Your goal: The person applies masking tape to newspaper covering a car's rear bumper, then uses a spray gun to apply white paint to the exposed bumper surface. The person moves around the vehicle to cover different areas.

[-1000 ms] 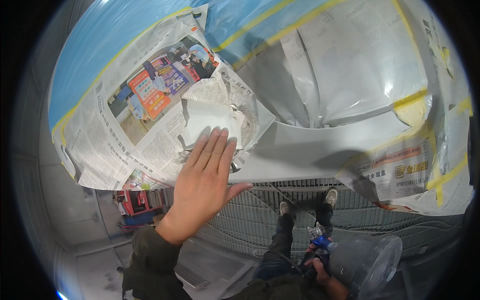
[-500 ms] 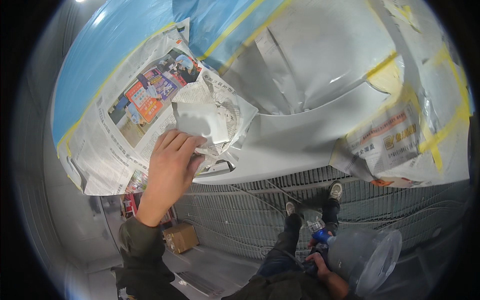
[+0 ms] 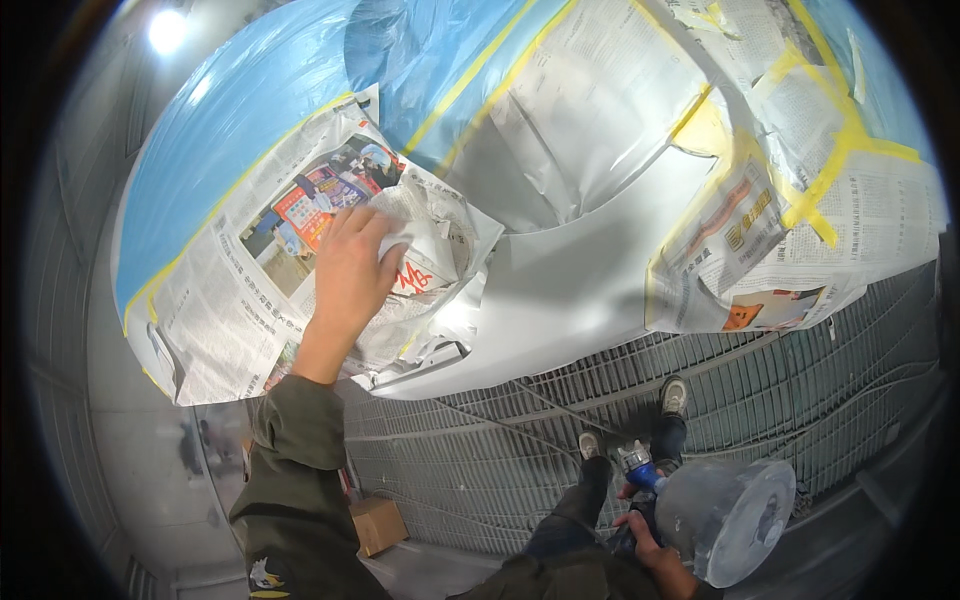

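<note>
My left hand (image 3: 352, 262) is up against the newspaper masking (image 3: 225, 315) on the left side of a car body. Its fingers are bent over a loose flap of crumpled newspaper, their tips partly hidden. Beside the thumb, red marks show on pale paper. Low on the right, my right hand (image 3: 645, 543) grips a spray gun (image 3: 640, 470) with a blue fitting and a large translucent cup (image 3: 725, 515). Between the masked areas runs a bare, pale grey bumper panel (image 3: 560, 290).
Blue plastic film (image 3: 230, 150) and yellow tape (image 3: 830, 190) cover parts of the car, with more newspaper on the right. Below is a metal grate floor (image 3: 480, 440), where a hose or cable lies. A cardboard box (image 3: 380, 525) stands at the lower left.
My left hand has moved up with the newspaper flap, and red marks have come into sight beside it. My right hand still holds the spray gun low. The view has shifted slightly.
</note>
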Action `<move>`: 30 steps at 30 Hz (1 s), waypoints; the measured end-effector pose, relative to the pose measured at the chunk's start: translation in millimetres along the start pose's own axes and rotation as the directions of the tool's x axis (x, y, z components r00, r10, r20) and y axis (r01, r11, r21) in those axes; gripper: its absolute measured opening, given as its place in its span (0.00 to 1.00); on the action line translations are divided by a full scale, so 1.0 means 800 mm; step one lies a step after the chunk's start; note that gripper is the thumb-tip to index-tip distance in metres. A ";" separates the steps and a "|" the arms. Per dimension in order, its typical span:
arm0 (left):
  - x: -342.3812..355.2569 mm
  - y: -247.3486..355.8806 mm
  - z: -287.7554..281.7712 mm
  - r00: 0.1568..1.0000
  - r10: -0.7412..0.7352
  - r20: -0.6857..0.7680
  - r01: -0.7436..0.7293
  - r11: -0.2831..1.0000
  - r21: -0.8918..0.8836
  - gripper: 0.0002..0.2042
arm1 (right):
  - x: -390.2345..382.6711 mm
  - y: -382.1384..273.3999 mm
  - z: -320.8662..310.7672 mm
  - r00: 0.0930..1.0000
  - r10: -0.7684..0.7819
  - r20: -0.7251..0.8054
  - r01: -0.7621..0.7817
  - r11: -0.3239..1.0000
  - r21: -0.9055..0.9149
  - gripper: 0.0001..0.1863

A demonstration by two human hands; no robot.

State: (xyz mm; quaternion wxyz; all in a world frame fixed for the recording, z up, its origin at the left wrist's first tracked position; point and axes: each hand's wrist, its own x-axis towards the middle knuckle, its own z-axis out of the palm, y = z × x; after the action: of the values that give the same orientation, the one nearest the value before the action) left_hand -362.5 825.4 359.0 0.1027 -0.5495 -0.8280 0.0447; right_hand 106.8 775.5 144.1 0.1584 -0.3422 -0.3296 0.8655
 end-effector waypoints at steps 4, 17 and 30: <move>0.045 0.016 -0.001 0.958 0.288 -0.007 -0.287 0.957 0.024 0.19 | 0.004 0.049 -0.048 0.972 0.120 0.203 -0.163 0.965 0.208 0.43; 0.071 -0.039 0.029 0.915 0.332 0.230 -0.396 0.850 0.347 0.21 | 0.020 0.026 -0.050 0.966 0.189 0.178 -0.212 0.970 0.118 0.43; 0.091 -0.072 -0.011 0.950 0.176 0.256 -0.155 0.983 -0.100 0.10 | 0.034 -0.018 -0.024 0.986 0.069 0.151 -0.067 0.998 -0.018 0.43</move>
State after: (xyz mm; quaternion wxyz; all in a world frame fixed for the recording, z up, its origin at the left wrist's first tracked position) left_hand -440.2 869.4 387.0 -0.0343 -0.6095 -0.7865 0.0935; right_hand 101.8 808.7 130.4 0.1012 -0.2874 -0.3344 0.8918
